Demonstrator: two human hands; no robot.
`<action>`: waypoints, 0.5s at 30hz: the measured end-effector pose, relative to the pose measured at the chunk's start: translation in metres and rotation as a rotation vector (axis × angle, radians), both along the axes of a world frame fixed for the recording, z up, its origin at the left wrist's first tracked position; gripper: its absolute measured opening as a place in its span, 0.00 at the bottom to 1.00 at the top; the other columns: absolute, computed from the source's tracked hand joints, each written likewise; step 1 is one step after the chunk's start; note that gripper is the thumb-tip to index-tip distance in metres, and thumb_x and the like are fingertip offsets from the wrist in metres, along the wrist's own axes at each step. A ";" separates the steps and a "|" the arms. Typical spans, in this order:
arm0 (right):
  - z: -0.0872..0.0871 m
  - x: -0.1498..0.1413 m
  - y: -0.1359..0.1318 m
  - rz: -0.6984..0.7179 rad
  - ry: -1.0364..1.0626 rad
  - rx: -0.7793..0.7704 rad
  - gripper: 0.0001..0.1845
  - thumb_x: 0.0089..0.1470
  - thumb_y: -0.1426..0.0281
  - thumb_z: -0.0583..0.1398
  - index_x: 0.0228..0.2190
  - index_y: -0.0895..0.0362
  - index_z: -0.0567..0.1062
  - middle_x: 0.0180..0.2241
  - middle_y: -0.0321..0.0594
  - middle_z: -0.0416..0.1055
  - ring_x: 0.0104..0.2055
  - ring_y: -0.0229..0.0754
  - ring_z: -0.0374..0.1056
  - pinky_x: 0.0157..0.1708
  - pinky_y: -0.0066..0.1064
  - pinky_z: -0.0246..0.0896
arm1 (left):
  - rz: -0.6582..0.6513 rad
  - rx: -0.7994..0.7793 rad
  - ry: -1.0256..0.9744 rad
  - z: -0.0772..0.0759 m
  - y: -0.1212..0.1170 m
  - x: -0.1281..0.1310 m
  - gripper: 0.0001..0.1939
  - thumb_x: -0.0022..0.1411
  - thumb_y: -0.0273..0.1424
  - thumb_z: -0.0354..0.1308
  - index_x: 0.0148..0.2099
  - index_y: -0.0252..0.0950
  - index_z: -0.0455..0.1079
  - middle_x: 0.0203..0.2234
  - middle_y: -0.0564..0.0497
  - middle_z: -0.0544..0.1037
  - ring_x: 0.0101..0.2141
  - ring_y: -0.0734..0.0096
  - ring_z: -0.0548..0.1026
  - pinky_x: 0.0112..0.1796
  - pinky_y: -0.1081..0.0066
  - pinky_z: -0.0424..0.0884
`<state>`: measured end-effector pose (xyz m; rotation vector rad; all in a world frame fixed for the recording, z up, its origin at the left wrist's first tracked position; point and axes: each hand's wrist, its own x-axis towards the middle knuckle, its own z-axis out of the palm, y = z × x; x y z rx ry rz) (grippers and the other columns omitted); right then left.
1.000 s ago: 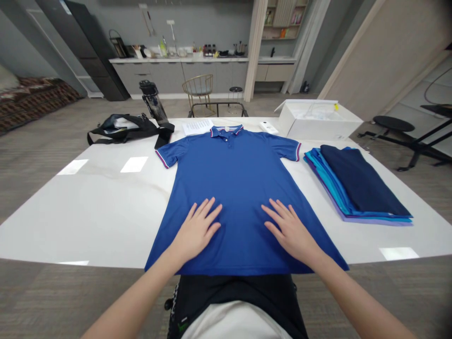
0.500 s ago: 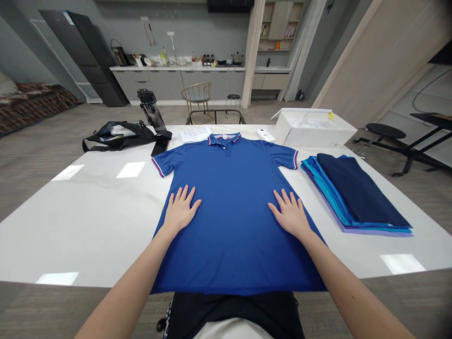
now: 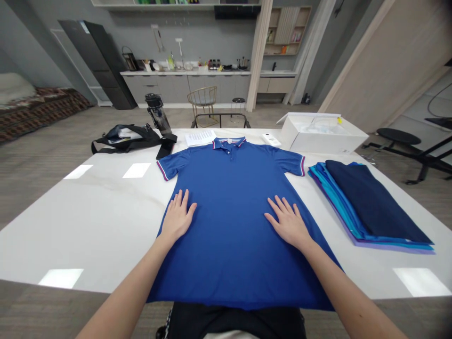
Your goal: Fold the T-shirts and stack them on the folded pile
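A blue polo shirt (image 3: 231, 245) lies flat and face up on the white table (image 3: 88, 230), collar at the far side and sleeves spread. It has white and red trim on the collar and cuffs. My left hand (image 3: 177, 217) rests palm down on the shirt's left side, fingers spread. My right hand (image 3: 287, 222) presses flat on the opposite side in the same way. Neither hand grips any cloth. The shirt's near hem hangs at the table's front edge.
A stack of folded blue and navy shirts (image 3: 369, 207) lies at the table's right. Along the far edge are a black bag (image 3: 123, 139), a water bottle (image 3: 157, 113), a sheet of paper (image 3: 200, 138), a small white device (image 3: 271, 139) and an open white box (image 3: 323, 134).
My hands have slid outward across the shirt, away from its centre line, and sit wider apart. The whole scene sits lower in the view because my head has tilted up a little.
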<state>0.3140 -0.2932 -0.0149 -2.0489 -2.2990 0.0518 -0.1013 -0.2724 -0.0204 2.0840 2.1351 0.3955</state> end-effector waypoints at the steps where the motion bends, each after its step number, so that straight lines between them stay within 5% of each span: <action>1: -0.001 0.001 -0.001 -0.005 -0.004 0.005 0.38 0.69 0.44 0.42 0.72 0.46 0.53 0.74 0.39 0.48 0.75 0.54 0.41 0.71 0.57 0.38 | -0.002 -0.006 0.019 -0.001 0.000 -0.001 0.39 0.75 0.53 0.36 0.77 0.35 0.45 0.74 0.39 0.46 0.73 0.51 0.47 0.70 0.51 0.49; 9: 0.000 0.003 -0.003 -0.016 -0.020 0.016 0.38 0.68 0.44 0.42 0.72 0.46 0.53 0.74 0.38 0.47 0.76 0.55 0.40 0.72 0.55 0.38 | -0.030 0.007 0.138 0.002 -0.009 0.001 0.37 0.75 0.52 0.38 0.76 0.37 0.49 0.74 0.41 0.47 0.73 0.51 0.48 0.69 0.49 0.50; 15: 0.009 -0.004 -0.001 -0.004 -0.001 -0.029 0.40 0.68 0.44 0.43 0.72 0.49 0.55 0.74 0.43 0.48 0.75 0.58 0.42 0.70 0.60 0.40 | -0.319 -0.029 0.152 0.023 -0.025 0.024 0.33 0.75 0.51 0.38 0.76 0.46 0.51 0.74 0.49 0.50 0.73 0.58 0.49 0.71 0.49 0.46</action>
